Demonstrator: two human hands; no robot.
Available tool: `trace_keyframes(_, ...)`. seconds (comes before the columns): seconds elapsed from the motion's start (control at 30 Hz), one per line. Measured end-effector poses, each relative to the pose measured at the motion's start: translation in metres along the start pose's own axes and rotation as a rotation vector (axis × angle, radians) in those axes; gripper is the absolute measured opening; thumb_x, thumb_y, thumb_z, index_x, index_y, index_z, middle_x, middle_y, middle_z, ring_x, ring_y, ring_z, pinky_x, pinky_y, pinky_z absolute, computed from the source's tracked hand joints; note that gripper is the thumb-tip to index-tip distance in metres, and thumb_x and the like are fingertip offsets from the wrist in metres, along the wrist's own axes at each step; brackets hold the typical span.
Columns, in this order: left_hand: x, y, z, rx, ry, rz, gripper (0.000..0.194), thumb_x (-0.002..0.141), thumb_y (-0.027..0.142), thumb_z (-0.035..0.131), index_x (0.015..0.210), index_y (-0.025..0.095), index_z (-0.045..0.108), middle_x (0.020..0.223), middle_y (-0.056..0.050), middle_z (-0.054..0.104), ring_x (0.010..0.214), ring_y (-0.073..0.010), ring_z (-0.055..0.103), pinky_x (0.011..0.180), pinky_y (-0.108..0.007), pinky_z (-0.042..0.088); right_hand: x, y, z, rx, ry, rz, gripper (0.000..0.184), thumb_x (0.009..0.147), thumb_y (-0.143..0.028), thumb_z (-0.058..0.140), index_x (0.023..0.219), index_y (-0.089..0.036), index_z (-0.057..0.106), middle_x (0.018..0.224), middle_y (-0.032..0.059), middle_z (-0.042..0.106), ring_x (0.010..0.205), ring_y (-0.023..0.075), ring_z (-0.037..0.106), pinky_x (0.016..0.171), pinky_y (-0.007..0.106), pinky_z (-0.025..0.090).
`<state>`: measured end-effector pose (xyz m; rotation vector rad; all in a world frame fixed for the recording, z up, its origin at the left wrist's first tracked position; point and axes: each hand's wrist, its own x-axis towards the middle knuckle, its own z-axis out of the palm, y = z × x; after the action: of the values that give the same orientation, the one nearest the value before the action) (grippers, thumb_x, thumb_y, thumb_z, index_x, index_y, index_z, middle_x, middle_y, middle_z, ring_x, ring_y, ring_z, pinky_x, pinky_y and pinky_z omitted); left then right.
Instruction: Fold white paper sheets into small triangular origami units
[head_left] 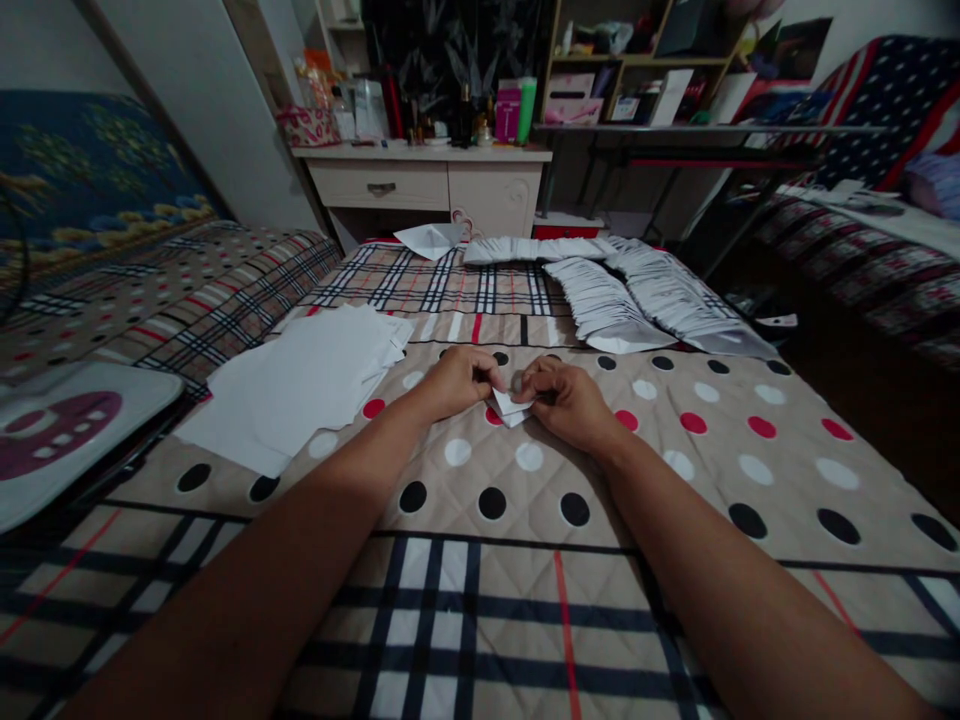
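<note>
A small piece of folded white paper (513,408) is held between my two hands, just above the dotted bedspread. My left hand (466,380) pinches its left edge with thumb and fingers. On the opposite side, my right hand (568,398) has its fingers curled closed on the paper's right edge. Loose white sheets (300,375) lie in a spread pile to the left of my hands. Beyond my right hand, long rows of folded white papers (600,305) lie packed close together. Fine creases in the held paper are too small to make out.
The patterned bedspread (491,545) covers the bed under my arms. A white device with a purple label (67,430) sits at the left edge. A single folded paper (430,240) lies at the far end, before a white dresser (382,185). Shelves and a desk (705,128) stand behind.
</note>
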<state>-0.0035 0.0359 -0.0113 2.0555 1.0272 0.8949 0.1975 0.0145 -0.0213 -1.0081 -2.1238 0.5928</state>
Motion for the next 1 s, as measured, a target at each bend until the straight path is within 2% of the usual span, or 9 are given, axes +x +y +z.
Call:
trace_keyframes(0.27, -0.0025, 0.0011, -0.0024, 0.091, -0.025, 0.069, 0.024, 0.062, 0.000, 0.058, 0.067, 0.016, 0.075, 0.070, -0.004, 0.068, 0.065, -0.0124, 0.058, 0.060, -0.022, 0.043, 0.0017, -0.0007, -0.0006, 0.077, -0.003, -0.021, 0.028, 0.063, 0.002, 0.052, 0.064, -0.019, 0.071, 0.076, 0.0029, 0.062, 0.076, 0.0154, 0.060, 0.071, 0.028, 0.046)
trace_keyframes(0.63, -0.0035, 0.0053, -0.0032, 0.085, -0.054, 0.067, 0.031, 0.063, -0.003, 0.057, 0.074, 0.018, 0.077, 0.070, -0.002, 0.064, 0.063, -0.0101, 0.055, 0.059, -0.021, 0.040, 0.0036, 0.0024, -0.0025, 0.207, 0.010, 0.028, 0.026, 0.059, 0.003, 0.051, 0.058, -0.018, 0.067, 0.073, 0.0027, 0.063, 0.073, 0.0151, 0.060, 0.071, 0.029, 0.045)
trace_keyframes(1.0, -0.0044, 0.0039, -0.0033, 0.182, -0.074, 0.201, 0.025, 0.066, -0.001, 0.057, 0.074, 0.014, 0.075, 0.074, -0.003, 0.064, 0.065, -0.0105, 0.055, 0.060, -0.022, 0.040, 0.0030, 0.0043, 0.0001, 0.128, 0.011, -0.015, 0.030, 0.057, 0.009, 0.048, 0.056, -0.015, 0.067, 0.069, 0.0031, 0.060, 0.068, 0.0136, 0.058, 0.066, 0.025, 0.044)
